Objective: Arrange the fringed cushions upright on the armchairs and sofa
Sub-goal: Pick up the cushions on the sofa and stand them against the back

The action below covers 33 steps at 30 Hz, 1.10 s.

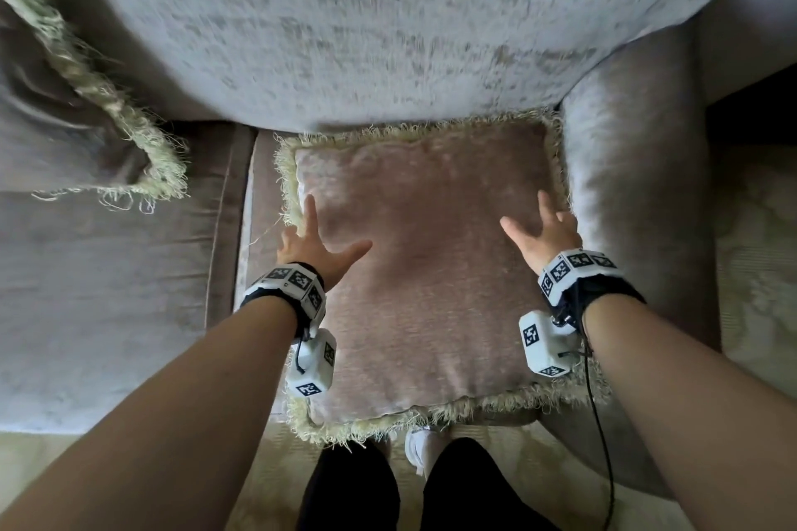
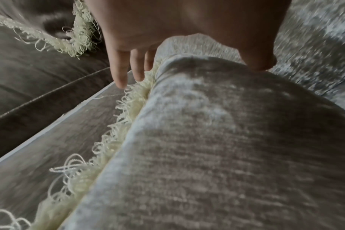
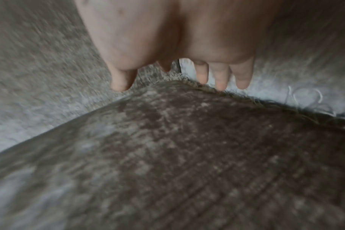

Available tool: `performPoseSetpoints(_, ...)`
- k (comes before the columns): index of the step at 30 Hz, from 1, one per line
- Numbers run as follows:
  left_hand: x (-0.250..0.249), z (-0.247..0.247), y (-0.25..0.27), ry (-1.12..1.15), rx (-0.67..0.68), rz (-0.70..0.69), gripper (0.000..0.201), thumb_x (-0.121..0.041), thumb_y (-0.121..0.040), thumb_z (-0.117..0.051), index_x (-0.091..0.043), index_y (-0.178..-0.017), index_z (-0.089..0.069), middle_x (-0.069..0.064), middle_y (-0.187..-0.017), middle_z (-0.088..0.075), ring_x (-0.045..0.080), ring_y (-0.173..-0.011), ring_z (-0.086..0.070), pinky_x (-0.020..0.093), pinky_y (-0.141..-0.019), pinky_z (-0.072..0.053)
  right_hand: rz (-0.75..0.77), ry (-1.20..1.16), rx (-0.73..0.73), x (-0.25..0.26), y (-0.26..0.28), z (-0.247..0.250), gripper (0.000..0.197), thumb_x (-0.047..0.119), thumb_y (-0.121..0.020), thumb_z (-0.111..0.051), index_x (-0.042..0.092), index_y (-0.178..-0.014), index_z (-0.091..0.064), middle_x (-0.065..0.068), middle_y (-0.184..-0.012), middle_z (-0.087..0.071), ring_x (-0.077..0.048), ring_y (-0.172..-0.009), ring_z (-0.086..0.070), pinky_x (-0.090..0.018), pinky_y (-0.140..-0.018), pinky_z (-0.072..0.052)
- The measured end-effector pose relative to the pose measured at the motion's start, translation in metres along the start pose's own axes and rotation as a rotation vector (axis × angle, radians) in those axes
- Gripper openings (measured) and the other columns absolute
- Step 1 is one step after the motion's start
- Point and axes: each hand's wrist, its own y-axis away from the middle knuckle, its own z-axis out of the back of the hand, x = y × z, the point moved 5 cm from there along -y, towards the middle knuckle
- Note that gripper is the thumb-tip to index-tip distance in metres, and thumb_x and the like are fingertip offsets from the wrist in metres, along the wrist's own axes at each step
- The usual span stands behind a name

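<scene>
One fringed cushion (image 1: 425, 267) is what matters right now, and it's lying flat, face up, on the seat at the right-hand end of the sofa (image 1: 388, 26). Its far edge is tucked against the back rest and its near fringe hangs over the front of the seat toward the person's legs. It looks a touch longer front to back than side to side, though the wide lens makes that hard to trust.

Both hands are over its far half, one near each side edge. The left hand (image 1: 311, 244) has fingers spread, thumb on the fabric, the rest reaching down past the left fringe. The right hand (image 1: 544, 232) is splayed too, fingertips at the right edge beside the sofa arm (image 1: 634, 168). Neither is gripping anything, and neither is clearly nearer.

My guess: to stand it up they'd tip it back against the rest.

A second fringed cushion (image 1: 77, 108) leans up at the left, well apart.

No brand or readable writing anywhere, just black-and-white marker squares on the wrist bands (image 1: 569, 267).
</scene>
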Motion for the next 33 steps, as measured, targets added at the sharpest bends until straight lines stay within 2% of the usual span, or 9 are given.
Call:
performPoseSetpoints(3, 0.0, -0.013, -0.008, 0.044, 0.0, 0.011, 0.124, -0.086, -0.058, -0.057, -0.046, -0.143, 0.025, 0.025, -0.152, -0.018, 0.043, -0.136, -0.03, 0.055, -0.105, -0.035, -0.034, 0.029, 0.008, -0.012, -0.011, -0.009, 0.09, 0.075, -0.079, -0.046, 0.044, -0.151, -0.003, -0.008, -0.161, -0.007, -0.033, -0.144, -0.022, -0.049, -0.114, -0.027)
performPoseSetpoints(8, 0.002, -0.026, -0.017, 0.05, -0.01, 0.044, 0.129, -0.085, -0.057, -0.058, -0.041, -0.145, 0.025, 0.025, -0.152, -0.02, 0.042, -0.136, -0.03, 0.05, -0.107, -0.033, -0.05, 0.051, 0.017, -0.026, -0.027, -0.015, 0.086, 0.075, -0.082, -0.042, 0.042, -0.152, -0.003, -0.011, -0.161, -0.006, -0.034, -0.146, -0.015, -0.05, -0.117, -0.017)
performPoseSetpoints(11, 0.004, -0.029, -0.022, 0.031, -0.008, 0.078, 0.132, -0.087, -0.053, -0.059, -0.044, -0.143, 0.027, 0.025, -0.152, -0.018, 0.043, -0.136, -0.029, 0.05, -0.106, -0.034, -0.064, 0.056, -0.006, -0.033, -0.035, -0.019, 0.086, 0.075, -0.082, -0.042, 0.041, -0.152, -0.004, -0.011, -0.161, -0.009, -0.033, -0.147, -0.011, -0.05, -0.117, -0.012)
performPoseSetpoints(15, 0.009, -0.037, -0.028, 0.041, -0.01, 0.141, 0.136, -0.088, -0.049, -0.061, -0.045, -0.141, 0.03, 0.027, -0.154, -0.013, 0.044, -0.14, -0.021, 0.053, -0.11, -0.029, -0.047, 0.118, -0.058, -0.034, -0.038, -0.025, 0.088, 0.075, -0.082, -0.04, 0.038, -0.153, -0.004, -0.015, -0.159, -0.013, -0.033, -0.145, -0.014, -0.048, -0.116, -0.012)
performPoseSetpoints(20, 0.01, -0.039, -0.026, 0.096, -0.01, 0.176, 0.137, -0.085, -0.051, -0.063, -0.042, -0.143, 0.028, 0.028, -0.153, -0.017, 0.044, -0.136, -0.031, 0.05, -0.106, -0.035, -0.018, 0.132, -0.114, -0.029, -0.035, -0.027, 0.09, 0.078, -0.08, -0.039, 0.038, -0.153, -0.003, -0.016, -0.159, -0.009, -0.032, -0.146, -0.011, -0.047, -0.117, -0.011)
performPoseSetpoints(24, 0.012, -0.04, -0.027, 0.116, -0.003, 0.165, 0.138, -0.087, -0.049, -0.062, -0.043, -0.14, 0.032, 0.029, -0.147, -0.031, 0.044, -0.124, -0.046, 0.048, -0.099, -0.043, -0.011, 0.087, -0.139, -0.03, -0.036, -0.029, 0.094, 0.079, -0.076, -0.043, 0.038, -0.153, -0.007, -0.016, -0.156, -0.01, -0.035, -0.141, -0.022, -0.046, -0.116, -0.019)
performPoseSetpoints(27, 0.011, -0.04, -0.027, 0.119, -0.002, 0.159, 0.137, -0.085, -0.051, -0.063, -0.042, -0.14, 0.032, 0.029, -0.143, -0.038, 0.042, -0.118, -0.051, 0.045, -0.095, -0.046, -0.03, 0.013, -0.082, -0.029, -0.042, -0.029, 0.097, 0.08, -0.074, -0.047, 0.043, -0.151, -0.003, -0.012, -0.155, -0.008, -0.037, -0.138, -0.029, -0.047, -0.114, -0.025)
performPoseSetpoints(31, 0.012, -0.041, -0.026, 0.124, -0.007, 0.175, 0.138, -0.086, -0.05, -0.063, -0.043, -0.14, 0.032, 0.028, -0.143, -0.037, 0.042, -0.116, -0.051, 0.045, -0.094, -0.046, -0.097, -0.097, 0.019, -0.036, -0.049, -0.031, 0.103, 0.082, -0.069, -0.052, 0.05, -0.148, 0.005, -0.008, -0.158, -0.007, -0.037, -0.139, -0.029, -0.047, -0.112, -0.031)
performPoseSetpoints(33, 0.014, -0.045, -0.026, 0.156, 0.003, 0.187, 0.138, -0.084, -0.049, -0.065, -0.044, -0.14, 0.031, 0.028, -0.145, -0.035, 0.042, -0.114, -0.052, 0.045, -0.093, -0.046, -0.105, -0.127, 0.056, -0.039, -0.048, -0.031, 0.107, 0.084, -0.066, -0.051, 0.05, -0.147, 0.009, -0.007, -0.159, -0.017, -0.036, -0.137, -0.035, -0.041, -0.107, -0.036)
